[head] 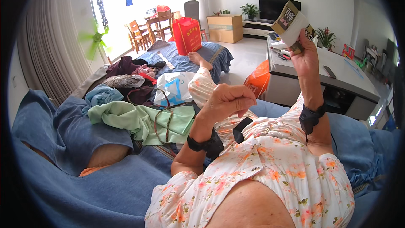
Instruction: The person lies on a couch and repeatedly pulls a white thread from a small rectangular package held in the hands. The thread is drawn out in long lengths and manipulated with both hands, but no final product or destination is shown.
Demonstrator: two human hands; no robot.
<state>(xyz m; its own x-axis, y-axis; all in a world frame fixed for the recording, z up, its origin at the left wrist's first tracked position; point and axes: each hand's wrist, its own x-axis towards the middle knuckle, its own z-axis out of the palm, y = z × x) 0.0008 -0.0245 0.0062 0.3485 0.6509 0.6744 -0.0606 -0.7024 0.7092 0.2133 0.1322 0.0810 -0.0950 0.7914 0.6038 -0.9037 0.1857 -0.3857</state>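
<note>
My right hand [305, 53] is raised over the edge of the coffee table and grips a folded, printed piece of cardboard packaging [286, 19] with something white, like paper, against its middle. My left hand [230, 99] is held over my lap with its fingers curled; nothing shows in it, though the inside of the fingers is partly hidden. Each wrist wears a black strapped device. Left of my left hand, a light green cloth [142, 120] and a thin dark cord [167, 126] lie on the sofa beside a white plastic bag [177, 85].
The grey-topped coffee table [345, 76] on the right bears red-handled scissors [283, 56] and a dark phone-like object [329, 72]. An orange bag [258, 77] stands against it. A red bag [186, 36] stands on the blue-covered seat ahead. Clothes [123, 69] are piled at left, near a spinning green fan [97, 37].
</note>
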